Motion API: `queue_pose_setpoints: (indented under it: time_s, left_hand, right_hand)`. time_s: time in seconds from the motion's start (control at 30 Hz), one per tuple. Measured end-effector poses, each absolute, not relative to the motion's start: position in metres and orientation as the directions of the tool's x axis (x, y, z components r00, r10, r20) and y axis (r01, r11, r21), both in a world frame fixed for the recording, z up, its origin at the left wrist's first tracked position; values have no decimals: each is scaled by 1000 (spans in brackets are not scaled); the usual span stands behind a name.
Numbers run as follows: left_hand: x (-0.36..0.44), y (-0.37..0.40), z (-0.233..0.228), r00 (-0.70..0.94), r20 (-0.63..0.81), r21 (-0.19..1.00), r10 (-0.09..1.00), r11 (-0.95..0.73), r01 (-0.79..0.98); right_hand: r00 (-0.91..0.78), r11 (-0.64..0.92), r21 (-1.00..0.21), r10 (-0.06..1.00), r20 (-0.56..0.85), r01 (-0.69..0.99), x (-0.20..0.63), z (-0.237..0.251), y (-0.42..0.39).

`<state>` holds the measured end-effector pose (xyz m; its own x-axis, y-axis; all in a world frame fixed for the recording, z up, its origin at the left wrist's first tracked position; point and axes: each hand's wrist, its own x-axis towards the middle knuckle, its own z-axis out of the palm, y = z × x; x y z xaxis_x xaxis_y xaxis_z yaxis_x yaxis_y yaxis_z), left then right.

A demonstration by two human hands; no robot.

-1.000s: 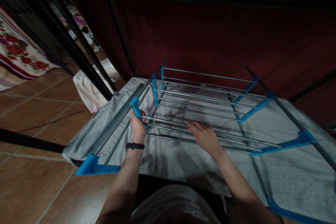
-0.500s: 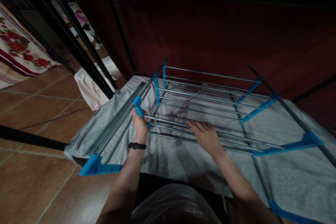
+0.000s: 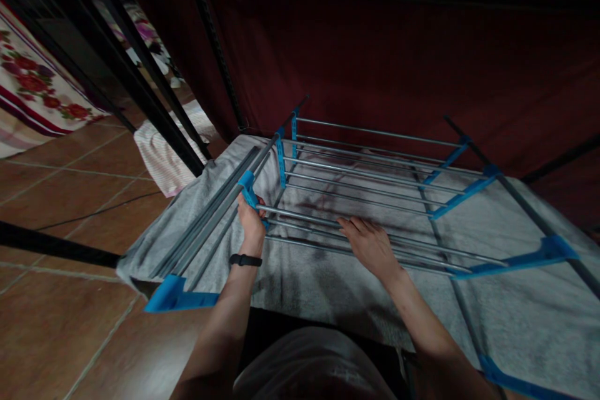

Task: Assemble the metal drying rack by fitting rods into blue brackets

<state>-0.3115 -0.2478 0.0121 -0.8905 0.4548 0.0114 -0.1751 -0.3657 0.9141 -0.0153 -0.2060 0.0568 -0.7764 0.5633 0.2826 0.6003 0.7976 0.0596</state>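
A drying rack of grey metal rods and blue plastic brackets stands in front of me, over a grey towel spread beneath it. My left hand, with a black band on the wrist, grips the blue bracket at the rack's left side. My right hand lies palm down on the near rods, fingers spread and curling over them.
Brown floor tiles lie to the left, crossed by dark metal bars. A pale striped cloth lies on the floor, a flowered fabric at far left. A dark red wall closes the back.
The view has shifted slightly. Both hands stay where they were on the rack.
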Motion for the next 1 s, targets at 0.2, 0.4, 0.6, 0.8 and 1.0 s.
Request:
queue_pose_setpoints:
  time_s: [0.2,0.4,0.6,0.8,1.0]
  left_hand:
    - [-312,-247,12,-898,22,931,438,-337,-142]
    - [-311,-247,11,-908,27,951,418,-291,-106]
    - [-308,-248,12,-907,50,953,417,-291,-82]
    - [-307,-250,11,-923,54,972,381,-231,-38]
    - [-304,-261,-7,-920,67,990,386,-141,12]
  right_hand:
    - [-770,794,21,581,266,607,-17,58,-205]
    - [-776,795,-4,593,217,607,-18,63,-204]
    - [-769,793,-26,599,224,609,-18,64,-205]
    - [-720,782,-45,594,359,622,-20,49,-210]
    - [-682,833,-163,531,503,528,-4,16,-236]
